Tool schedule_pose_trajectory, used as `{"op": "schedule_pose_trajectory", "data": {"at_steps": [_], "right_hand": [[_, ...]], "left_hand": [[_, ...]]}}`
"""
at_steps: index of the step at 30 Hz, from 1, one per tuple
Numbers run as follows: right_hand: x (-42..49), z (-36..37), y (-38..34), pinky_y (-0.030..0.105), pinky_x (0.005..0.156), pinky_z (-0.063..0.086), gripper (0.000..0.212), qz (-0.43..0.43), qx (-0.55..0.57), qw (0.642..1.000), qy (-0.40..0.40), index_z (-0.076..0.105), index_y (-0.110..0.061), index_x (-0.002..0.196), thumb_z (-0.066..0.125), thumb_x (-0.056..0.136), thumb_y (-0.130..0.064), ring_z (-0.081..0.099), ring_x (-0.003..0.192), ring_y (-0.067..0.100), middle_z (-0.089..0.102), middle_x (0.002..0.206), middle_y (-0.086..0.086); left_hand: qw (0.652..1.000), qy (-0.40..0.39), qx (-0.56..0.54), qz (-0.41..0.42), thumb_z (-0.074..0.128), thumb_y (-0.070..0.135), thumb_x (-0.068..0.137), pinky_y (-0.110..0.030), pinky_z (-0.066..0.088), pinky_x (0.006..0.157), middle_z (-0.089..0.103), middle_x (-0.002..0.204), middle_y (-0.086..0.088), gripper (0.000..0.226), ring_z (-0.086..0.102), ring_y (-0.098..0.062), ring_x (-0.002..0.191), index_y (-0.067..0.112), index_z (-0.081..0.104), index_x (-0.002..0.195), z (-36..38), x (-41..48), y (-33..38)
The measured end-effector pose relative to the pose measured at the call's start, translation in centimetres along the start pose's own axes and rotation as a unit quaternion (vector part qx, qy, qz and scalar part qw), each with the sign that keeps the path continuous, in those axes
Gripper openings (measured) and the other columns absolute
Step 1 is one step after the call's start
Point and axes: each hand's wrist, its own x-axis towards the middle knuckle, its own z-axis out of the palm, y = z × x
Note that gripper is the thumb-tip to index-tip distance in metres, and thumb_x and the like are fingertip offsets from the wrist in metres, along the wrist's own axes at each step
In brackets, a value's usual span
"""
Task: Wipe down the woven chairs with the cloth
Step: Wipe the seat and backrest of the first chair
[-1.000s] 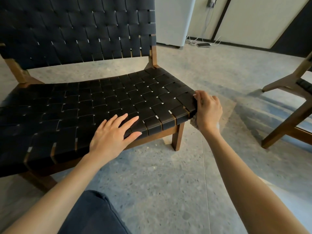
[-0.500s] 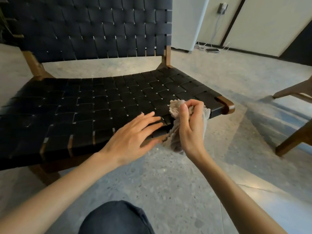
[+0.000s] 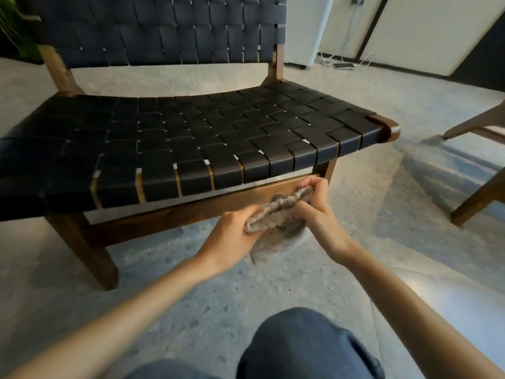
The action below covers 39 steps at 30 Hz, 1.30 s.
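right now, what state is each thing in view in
cloth: bunched, held between both hands below the seat's front edge
left hand: grips the cloth's left end
right hand: pinches the cloth's right end
woven chair: upright on the floor
second chair: mostly out of frame

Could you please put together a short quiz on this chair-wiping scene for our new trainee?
1. True or false: the left hand lies flat on the woven seat.
2. The cloth is held in front of the chair's: A) backrest, B) wooden front rail, C) rear leg.
3. On which side of the view does a second chair's wooden frame show?
Key: 1. False; it and the right hand both grip the cloth. 2. B. 3. The right.
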Motion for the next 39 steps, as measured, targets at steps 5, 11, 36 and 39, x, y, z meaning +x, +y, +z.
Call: {"op": "schedule_pose_trajectory", "data": {"at_steps": [5, 11, 36, 39], "right_hand": [[0.1, 1.1, 1.5, 0.024, 0.084, 0.053, 0.039, 0.044, -0.158, 0.974, -0.157, 0.042, -0.029, 0.117, 0.062, 0.089, -0.012, 0.046, 0.109, 0.019, 0.036, 0.120, 0.002], [1.1, 6.6, 2.9, 0.010, 0.066, 0.037, 0.010, -0.092, -0.380, 0.914, -0.108, 0.062, -0.033, 0.079, 0.071, 0.084, -0.030, 0.040, 0.082, 0.002, 0.040, 0.089, -0.015], [2.8, 17.1, 5.2, 0.009, 0.065, 0.046, 0.014, -0.147, -0.203, 0.951, -0.181, 0.078, -0.018, 0.095, 0.075, 0.082, -0.020, 0.064, 0.072, -0.009, 0.074, 0.092, -0.009], [3.1, 16.7, 5.8, 0.006, 0.054, 0.038, 0.011, -0.151, -0.183, 0.958, -0.162, 0.078, -0.017, 0.093, 0.073, 0.083, -0.016, 0.057, 0.056, -0.011, 0.074, 0.090, -0.008]], "left_hand": [[0.993, 0.066, -0.066, -0.068, 0.062, 0.028, 0.089, -0.011, 0.048, 0.068, 0.067, 0.090, 0.016, 0.013, 0.063, 0.003, 0.084, 0.026, 0.064, 0.102, -2.2, -2.7, -2.5], [0.982, 0.112, -0.097, -0.115, 0.062, 0.034, 0.088, -0.005, 0.043, 0.074, 0.069, 0.092, 0.021, 0.010, 0.062, 0.006, 0.089, 0.033, 0.065, 0.098, -5.3, -7.1, -4.8], [0.838, 0.215, -0.404, -0.296, 0.065, 0.006, 0.082, -0.037, 0.055, 0.087, 0.069, 0.113, -0.005, 0.045, 0.067, -0.020, 0.103, 0.016, 0.057, 0.125, -8.1, -11.0, -9.6], [0.863, 0.226, -0.347, -0.289, 0.054, -0.006, 0.089, -0.027, 0.058, 0.074, 0.074, 0.096, 0.003, 0.043, 0.069, -0.012, 0.093, 0.024, 0.056, 0.120, -7.4, -10.7, -10.2]]}}
